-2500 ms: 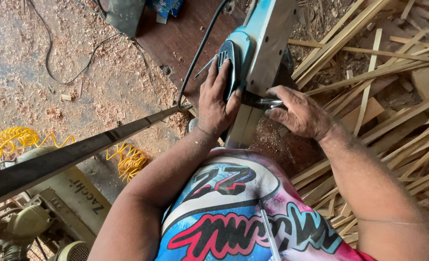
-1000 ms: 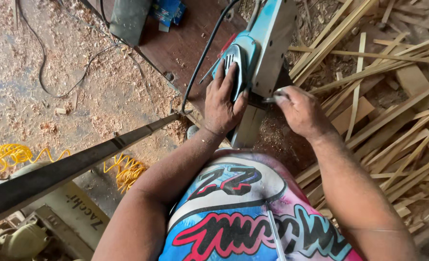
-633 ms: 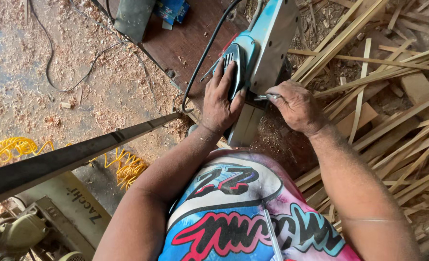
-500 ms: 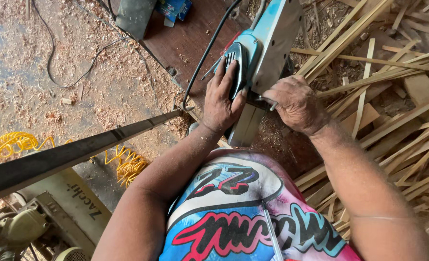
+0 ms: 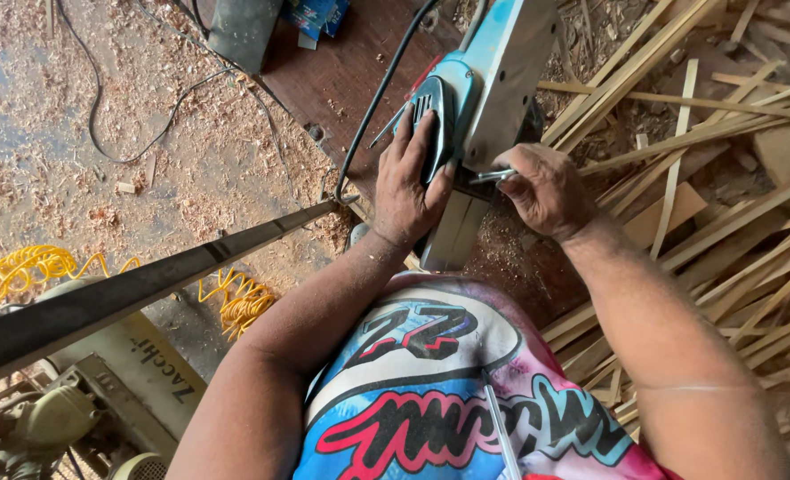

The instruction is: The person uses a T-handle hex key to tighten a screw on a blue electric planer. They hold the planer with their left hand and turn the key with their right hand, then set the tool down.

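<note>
A blue electric planer (image 5: 493,76) lies on a dark wooden bench (image 5: 341,71), its grey sole turned up to the right. My left hand (image 5: 410,182) lies flat against the planer's black vented side, fingers spread. My right hand (image 5: 546,188) is closed around a small metal tool (image 5: 488,177) whose tip sits against the planer's underside near the cutter. A black power cord (image 5: 372,116) runs from the planer down past my left wrist.
Thin wood strips (image 5: 715,169) are piled to the right. Sawdust covers the floor (image 5: 75,151) at left, with a thin cable. A long dark metal bar (image 5: 146,284) crosses the lower left above a green machine (image 5: 101,391) and a yellow coiled hose (image 5: 21,271).
My right hand has turned slightly with the metal tool at the planer's underside. My left hand stays pressed on the planer's side. The view has shifted a little.
</note>
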